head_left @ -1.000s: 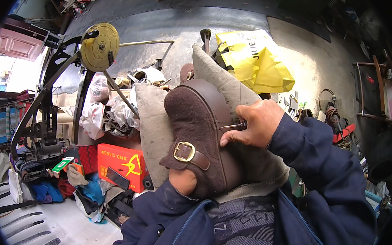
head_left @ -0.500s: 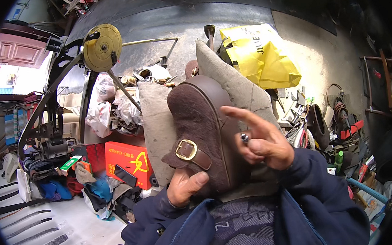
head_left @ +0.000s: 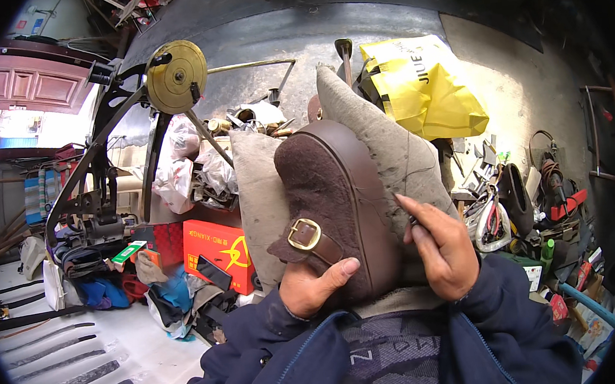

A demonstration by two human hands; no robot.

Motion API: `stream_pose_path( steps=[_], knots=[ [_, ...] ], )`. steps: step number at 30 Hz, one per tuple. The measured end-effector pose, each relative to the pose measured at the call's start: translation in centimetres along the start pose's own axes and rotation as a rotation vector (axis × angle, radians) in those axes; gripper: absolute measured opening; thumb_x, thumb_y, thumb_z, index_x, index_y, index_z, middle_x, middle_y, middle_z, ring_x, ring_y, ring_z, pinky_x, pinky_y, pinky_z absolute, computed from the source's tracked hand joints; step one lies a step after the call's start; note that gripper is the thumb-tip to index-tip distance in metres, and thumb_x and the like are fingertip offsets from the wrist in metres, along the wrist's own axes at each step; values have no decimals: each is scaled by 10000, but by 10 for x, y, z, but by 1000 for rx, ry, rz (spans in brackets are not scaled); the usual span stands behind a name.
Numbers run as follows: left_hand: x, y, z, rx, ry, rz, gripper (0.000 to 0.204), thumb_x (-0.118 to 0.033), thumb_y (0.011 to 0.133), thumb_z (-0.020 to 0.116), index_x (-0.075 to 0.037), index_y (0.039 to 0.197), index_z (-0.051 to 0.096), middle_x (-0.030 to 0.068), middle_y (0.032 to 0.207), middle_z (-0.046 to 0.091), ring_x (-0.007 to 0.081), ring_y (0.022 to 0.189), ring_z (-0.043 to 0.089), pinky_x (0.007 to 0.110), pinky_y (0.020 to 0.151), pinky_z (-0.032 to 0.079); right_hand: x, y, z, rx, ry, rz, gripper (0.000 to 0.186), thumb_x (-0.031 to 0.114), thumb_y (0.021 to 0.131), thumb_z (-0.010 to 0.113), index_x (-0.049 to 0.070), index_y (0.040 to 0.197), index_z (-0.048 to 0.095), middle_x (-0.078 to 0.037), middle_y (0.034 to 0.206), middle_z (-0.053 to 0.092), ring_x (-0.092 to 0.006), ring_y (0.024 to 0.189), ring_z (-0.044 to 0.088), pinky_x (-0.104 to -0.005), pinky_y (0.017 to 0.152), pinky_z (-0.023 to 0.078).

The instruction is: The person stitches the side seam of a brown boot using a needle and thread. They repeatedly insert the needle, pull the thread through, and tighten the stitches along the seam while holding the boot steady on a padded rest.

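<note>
- The brown fuzzy shoe with thick smooth sole (head_left: 330, 197) lies on its side upon a grey, stained cloth cushion (head_left: 258, 196), in front of the person; its toe points far and its sole faces right.
- A brown strap with a gold-coloured square buckle (head_left: 304, 234) is on the left side of the shoe.
- The left hand (head_left: 312, 288) is at the near end of the shoe; its grip is clamped on the shoe, with the thumb lying over the upper and the other fingers mostly hidden.
- The right hand (head_left: 440, 250) is just right of the sole; its grip is closed on a small dark tool (head_left: 412, 221), which the fingers mostly cover.
- On the far right of the cushion there is a bright yellow plastic bag (head_left: 431, 101).
- On the left stands a black metal machine with a round brass-coloured wheel (head_left: 178, 77).
- Nearer, below this machine, a red cardboard box (head_left: 205, 237) is beside the cushion.
- At near left, dark narrow strips (head_left: 75, 383) lie on a white sheet (head_left: 150, 359).
</note>
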State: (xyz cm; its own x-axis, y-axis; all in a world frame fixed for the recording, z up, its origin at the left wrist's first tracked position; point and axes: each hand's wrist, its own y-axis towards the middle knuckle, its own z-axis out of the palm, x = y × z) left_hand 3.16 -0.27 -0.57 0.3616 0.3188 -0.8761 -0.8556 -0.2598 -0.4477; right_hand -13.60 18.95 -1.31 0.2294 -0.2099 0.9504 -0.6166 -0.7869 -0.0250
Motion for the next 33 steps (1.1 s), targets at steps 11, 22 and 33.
stream_pose_path(
  steps=[11,22,33],
  knots=[
    [2,2,4,-13,124,152,463,-117,997,729,26,1406,567,111,1338,660,227,1230,618,361,1077,477,17,9,39,-12,-52,-101,625,-110,881,571,-3,1496,553,-202,932,669,-338,759,683,-364,720,545],
    [16,1,-1,91,190,240,660,-130,1001,721,17,1565,412,133,1536,524,260,1429,490,398,1204,362,24,17,51,16,-287,-167,734,5,831,660,-24,1540,472,-185,876,619,-376,664,663,-443,603,560],
    [17,6,-1,108,366,370,663,-74,1003,656,35,1590,370,148,1587,476,264,1474,445,387,1222,336,38,14,56,122,-541,-117,705,53,858,659,-91,1521,467,-162,690,658,-344,525,629,-445,527,500]
  ],
)
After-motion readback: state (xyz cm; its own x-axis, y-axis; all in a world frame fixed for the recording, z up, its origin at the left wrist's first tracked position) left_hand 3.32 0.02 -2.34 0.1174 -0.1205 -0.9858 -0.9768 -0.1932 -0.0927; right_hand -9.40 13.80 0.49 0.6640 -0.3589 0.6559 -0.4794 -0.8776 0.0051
